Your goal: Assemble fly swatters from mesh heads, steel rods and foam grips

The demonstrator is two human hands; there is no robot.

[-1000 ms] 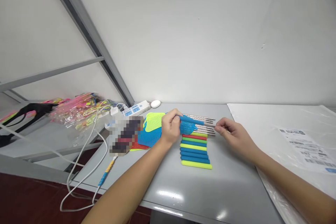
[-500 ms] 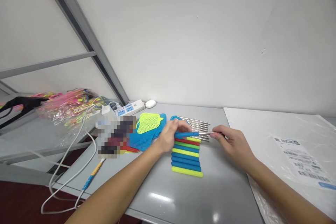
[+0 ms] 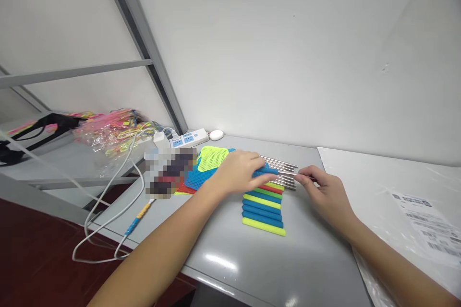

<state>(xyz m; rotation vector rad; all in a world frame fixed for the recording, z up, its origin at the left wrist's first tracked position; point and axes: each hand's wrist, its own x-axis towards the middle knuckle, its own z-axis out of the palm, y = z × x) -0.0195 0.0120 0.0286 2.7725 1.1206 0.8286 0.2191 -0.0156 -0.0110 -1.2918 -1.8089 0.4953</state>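
My left hand point(image 3: 239, 172) is closed on a blue handle tube point(image 3: 269, 171), palm over it. A thin metal rod point(image 3: 287, 173) extends from the tube's right end, and my right hand point(image 3: 324, 194) pinches the rod's other end between thumb and fingers. Beneath and in front of the hands, several tubes in red, green, blue and yellow lie side by side, with a yellow tube point(image 3: 263, 227) nearest me. Several metal rods point(image 3: 279, 161) lie behind the held piece. Left of my left hand are flat mesh fly swatter heads, a yellow one point(image 3: 212, 158) above a blue one point(image 3: 197, 179).
A power strip point(image 3: 189, 138) and a white oval object point(image 3: 216, 135) sit by the wall. White cable point(image 3: 104, 220) loops over the table's left edge. A blurred-out patch point(image 3: 171, 172) hides something. Plastic-wrapped bundles point(image 3: 111, 132) lie left; a labelled white bag point(image 3: 382, 201) covers the right.
My left hand has turned from gripping the blue tube at its far end to lying over it with the palm down. The right hand still pinches the rod. The view has shifted slightly left.
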